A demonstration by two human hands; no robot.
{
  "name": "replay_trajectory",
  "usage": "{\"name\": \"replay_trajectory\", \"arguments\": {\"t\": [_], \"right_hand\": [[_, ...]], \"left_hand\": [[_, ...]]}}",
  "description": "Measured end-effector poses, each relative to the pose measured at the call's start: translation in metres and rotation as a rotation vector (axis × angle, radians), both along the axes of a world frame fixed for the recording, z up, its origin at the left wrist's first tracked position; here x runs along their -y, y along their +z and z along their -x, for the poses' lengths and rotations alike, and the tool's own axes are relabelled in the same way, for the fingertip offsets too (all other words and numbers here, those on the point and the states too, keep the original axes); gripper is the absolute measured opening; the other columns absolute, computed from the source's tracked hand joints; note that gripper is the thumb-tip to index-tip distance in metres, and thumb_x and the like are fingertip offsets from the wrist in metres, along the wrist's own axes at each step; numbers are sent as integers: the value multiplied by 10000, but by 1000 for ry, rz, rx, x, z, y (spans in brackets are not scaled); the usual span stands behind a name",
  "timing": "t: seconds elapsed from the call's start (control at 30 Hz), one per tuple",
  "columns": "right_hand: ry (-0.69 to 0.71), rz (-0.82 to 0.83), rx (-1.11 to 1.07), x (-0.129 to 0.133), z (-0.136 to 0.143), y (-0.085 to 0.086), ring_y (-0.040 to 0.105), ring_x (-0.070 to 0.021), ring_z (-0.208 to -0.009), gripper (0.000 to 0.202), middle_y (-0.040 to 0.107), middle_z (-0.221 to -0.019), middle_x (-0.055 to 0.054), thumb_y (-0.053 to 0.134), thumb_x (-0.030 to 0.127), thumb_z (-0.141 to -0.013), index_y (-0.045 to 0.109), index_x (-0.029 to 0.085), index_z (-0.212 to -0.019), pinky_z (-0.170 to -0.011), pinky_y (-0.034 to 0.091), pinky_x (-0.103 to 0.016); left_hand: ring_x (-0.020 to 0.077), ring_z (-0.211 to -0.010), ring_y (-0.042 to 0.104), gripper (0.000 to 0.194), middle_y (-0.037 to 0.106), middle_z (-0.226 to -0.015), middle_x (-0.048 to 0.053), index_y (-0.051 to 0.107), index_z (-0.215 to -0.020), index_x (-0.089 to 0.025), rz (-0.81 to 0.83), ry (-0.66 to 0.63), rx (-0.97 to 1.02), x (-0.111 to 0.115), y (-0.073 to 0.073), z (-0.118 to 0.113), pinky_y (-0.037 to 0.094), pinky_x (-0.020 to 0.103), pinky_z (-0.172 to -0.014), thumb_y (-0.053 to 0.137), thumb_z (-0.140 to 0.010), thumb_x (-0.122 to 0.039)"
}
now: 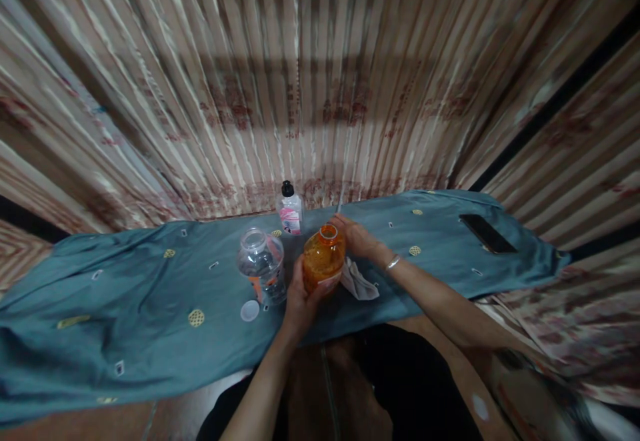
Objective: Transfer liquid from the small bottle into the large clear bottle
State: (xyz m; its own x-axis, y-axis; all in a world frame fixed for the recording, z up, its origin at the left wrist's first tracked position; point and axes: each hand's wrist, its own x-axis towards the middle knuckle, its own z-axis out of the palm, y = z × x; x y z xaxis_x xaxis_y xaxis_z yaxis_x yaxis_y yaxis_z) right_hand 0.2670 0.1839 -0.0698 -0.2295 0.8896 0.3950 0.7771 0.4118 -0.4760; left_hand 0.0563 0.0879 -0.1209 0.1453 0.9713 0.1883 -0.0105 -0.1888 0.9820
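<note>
An orange see-through jar [323, 257] with an open round mouth is wrapped by the fingers of my left hand [301, 304], just above the cloth-covered table. Beside the jar's right side, my right hand [354, 235] is closed on a thin pale stick [341, 197] that points up. A crumpled whitish cloth [359, 282] lies under my right wrist. To the left stands a clear open bottle [260, 261] with an orange label, and a white round lid [250, 310] lies flat in front of it.
Behind the jar stands a clear bottle [291, 211] with a black cap and pink label. A dark phone [487, 233] lies at the right on the blue-green tablecloth [145, 294]. Pleated curtains [300, 81] hang along the table's far edge.
</note>
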Motion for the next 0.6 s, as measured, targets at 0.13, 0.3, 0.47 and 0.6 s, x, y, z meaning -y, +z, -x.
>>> {"name": "replay_trajectory", "arguments": {"t": [0.13, 0.3, 0.47, 0.6], "right_hand": [[-36, -120, -222, 33, -33, 46, 725, -266, -1179, 355, 760, -1274, -96, 620, 210, -898, 655, 263, -1247, -1114, 563, -484], [-103, -345, -624, 96, -69, 128, 783, -198, -1005, 340, 768, -1196, -55, 615, 453, -1010, 627, 286, -1306, -953, 632, -402], [-165, -393, -1127, 141, -88, 177, 788, -161, -857, 281, 829, -1021, -97, 799, 475, -887, 823, 240, -1040, -801, 650, -275], [-228, -230, -1145, 153, -90, 178, 785, -179, -868, 256, 836, -1008, -85, 736, 520, -924, 838, 291, -975, -782, 665, -291]], "left_hand": [[324, -1380, 627, 790, 639, -1483, 152, 456, -1484, -222, -7, 24, -20, -2, -3, 0, 478, 501, -1191, 798, -814, -466], [340, -1406, 604, 818, 616, -1504, 176, 439, -1506, -197, -20, 40, -42, -4, -7, 1, 455, 523, -1212, 788, -814, -455], [313, -1346, 646, 772, 671, -1439, 140, 465, -1482, -218, -45, 46, -51, -4, -4, -2, 485, 503, -1181, 783, -819, -454], [313, -1340, 647, 760, 672, -1431, 144, 476, -1471, -207, -56, 58, -56, -5, -4, -3, 485, 495, -1177, 777, -821, -462]]}}
